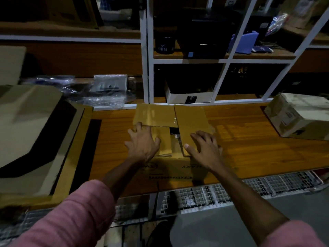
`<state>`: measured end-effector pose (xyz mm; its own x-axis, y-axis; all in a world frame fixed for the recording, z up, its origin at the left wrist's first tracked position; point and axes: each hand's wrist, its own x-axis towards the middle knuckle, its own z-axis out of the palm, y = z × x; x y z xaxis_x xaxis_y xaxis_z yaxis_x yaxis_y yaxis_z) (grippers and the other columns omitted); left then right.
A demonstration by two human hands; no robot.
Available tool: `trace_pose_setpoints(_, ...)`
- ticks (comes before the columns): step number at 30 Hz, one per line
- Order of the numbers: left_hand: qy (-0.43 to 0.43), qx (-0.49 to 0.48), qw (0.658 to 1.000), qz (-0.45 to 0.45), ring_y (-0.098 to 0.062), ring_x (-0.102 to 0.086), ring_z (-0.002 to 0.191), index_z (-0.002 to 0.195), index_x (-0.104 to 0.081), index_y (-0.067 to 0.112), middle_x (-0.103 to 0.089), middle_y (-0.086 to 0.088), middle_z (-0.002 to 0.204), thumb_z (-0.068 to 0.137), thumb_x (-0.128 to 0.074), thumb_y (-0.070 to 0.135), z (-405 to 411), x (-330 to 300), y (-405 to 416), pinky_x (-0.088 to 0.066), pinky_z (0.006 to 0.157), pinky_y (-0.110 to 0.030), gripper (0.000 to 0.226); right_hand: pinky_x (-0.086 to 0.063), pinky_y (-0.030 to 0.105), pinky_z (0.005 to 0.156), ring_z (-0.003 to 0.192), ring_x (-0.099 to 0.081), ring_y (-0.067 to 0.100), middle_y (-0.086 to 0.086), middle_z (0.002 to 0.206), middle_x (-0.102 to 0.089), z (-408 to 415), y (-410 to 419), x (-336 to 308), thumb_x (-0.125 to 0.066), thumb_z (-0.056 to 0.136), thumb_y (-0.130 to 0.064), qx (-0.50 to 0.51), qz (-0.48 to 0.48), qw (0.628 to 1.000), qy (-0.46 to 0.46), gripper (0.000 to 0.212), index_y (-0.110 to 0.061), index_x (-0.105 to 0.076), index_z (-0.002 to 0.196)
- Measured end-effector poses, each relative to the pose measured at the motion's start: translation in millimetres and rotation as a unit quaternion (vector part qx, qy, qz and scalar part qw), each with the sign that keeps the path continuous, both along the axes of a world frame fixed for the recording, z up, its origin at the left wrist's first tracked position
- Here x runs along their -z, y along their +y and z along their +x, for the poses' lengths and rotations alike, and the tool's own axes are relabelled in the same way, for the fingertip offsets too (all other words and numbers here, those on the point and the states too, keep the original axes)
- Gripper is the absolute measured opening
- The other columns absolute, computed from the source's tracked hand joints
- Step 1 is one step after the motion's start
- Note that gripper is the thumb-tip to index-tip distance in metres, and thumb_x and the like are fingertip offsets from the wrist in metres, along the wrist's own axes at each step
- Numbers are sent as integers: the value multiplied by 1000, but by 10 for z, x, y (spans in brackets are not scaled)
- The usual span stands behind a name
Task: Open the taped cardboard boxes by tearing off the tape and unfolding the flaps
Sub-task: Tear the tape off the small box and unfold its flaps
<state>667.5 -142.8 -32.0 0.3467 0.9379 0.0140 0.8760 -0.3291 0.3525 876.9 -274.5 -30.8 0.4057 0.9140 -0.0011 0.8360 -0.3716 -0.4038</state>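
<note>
A small brown cardboard box (170, 168) stands on the wooden table (114, 139) in front of me, printed text on its near side. Its top flaps are partly unfolded: a far flap (154, 114) with shiny tape lies back, and a right flap (192, 122) lies over the top. A dark gap shows between the flaps. My left hand (142, 145) rests with spread fingers on the left inner flap, its fingertips at the far flap's edge. My right hand (204, 148) lies spread and flat on the right flap near the box's front right corner.
A large open carton with moulded packing (30, 129) fills the table's left side. Another cardboard box (299, 116) wrapped in tape sits at the right. White shelving (147, 72) with boxes and plastic bags stands behind. A wire mesh rack (213, 196) runs below the table's front edge.
</note>
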Motion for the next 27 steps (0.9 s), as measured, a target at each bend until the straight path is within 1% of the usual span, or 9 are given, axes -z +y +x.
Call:
trace_pose_setpoints(7, 78, -47, 995, 48, -45, -38, 128, 133, -47, 16, -34, -15, 148, 96, -31, 55, -479, 24, -23, -39, 100, -65, 56, -22, 67, 109, 148, -11, 27, -6, 164, -19, -496, 273, 43, -29, 90, -80, -60, -23, 996, -55, 73, -40, -29, 151)
trace_pose_setpoints(9, 94, -3, 991, 92, -40, -33, 136, 131, -51, 16, -39, -14, 146, 96, -27, 54, -481, 36, -13, -35, 105, -63, 56, -20, 69, 110, 150, -11, 28, -4, 165, -19, -559, 291, 46, -28, 90, -79, -58, -29, 996, -63, 73, -38, -29, 151)
trace_pose_setpoints(11, 86, 90, 985, 120, -33, -32, 141, 130, -52, 19, -42, -11, 146, 98, -26, 51, -395, 54, 2, -35, 109, -58, 53, -22, 67, 112, 149, -17, 29, 0, 162, -25, -611, 285, 26, -23, 91, -77, -49, -19, 996, -66, 73, -35, -35, 149)
trace_pose_setpoints(13, 50, 135, 984, 109, -27, -37, 137, 133, -50, 23, -43, -7, 144, 99, -29, 51, -297, 62, -28, -35, 110, -56, 49, -31, 60, 109, 140, -35, 32, 7, 150, -43, -717, 219, -22, -28, 96, -65, -55, 61, 992, -98, 63, -25, -52, 138)
trace_pose_setpoints(16, 30, 120, 986, 110, -25, -41, 131, 134, -47, 27, -45, -5, 140, 98, -26, 55, -237, 83, -61, -33, 110, -58, 50, -45, 48, 94, 116, -53, 32, 13, 124, -60, -953, 77, -1, -53, 95, -27, -131, 239, 951, -143, 30, -12, -67, 117)
trace_pose_setpoints(19, 63, 128, 984, 109, -27, -38, 133, 141, -44, 31, -43, -5, 144, 100, -25, 56, -268, 105, -54, -31, 112, -57, 51, -47, 43, 88, 109, -54, 32, 15, 122, -61, -1172, -33, 110, -61, 90, -7, -230, 234, 937, -122, 32, -7, -66, 121)
trace_pose_setpoints(22, 76, 126, 984, 105, -27, -34, 137, 143, -45, 34, -40, -4, 150, 101, -23, 58, -263, 85, -74, -29, 113, -57, 53, -46, 47, 98, 118, -53, 34, 16, 126, -58, -1164, -4, 218, -66, 88, -1, -211, 227, 944, -118, 39, -5, -63, 126)
trace_pose_setpoints(25, 93, 135, 981, 99, -29, -30, 141, 146, -41, 34, -35, -5, 154, 98, -22, 63, -240, 69, -93, -26, 115, -59, 59, -38, 51, 113, 129, -51, 36, 20, 128, -60, -1169, 37, 183, -64, 92, -2, -202, 253, 937, -130, 36, -1, -63, 127)
trace_pose_setpoints(27, 96, 145, 980, 95, -29, -28, 141, 146, -39, 34, -32, -5, 155, 97, -28, 62, -233, 71, -71, -25, 116, -59, 57, -39, 50, 114, 128, -53, 35, 19, 128, -61, -1261, 4, 146, -61, 95, -5, -222, 277, 929, -109, 32, -1, -62, 127)
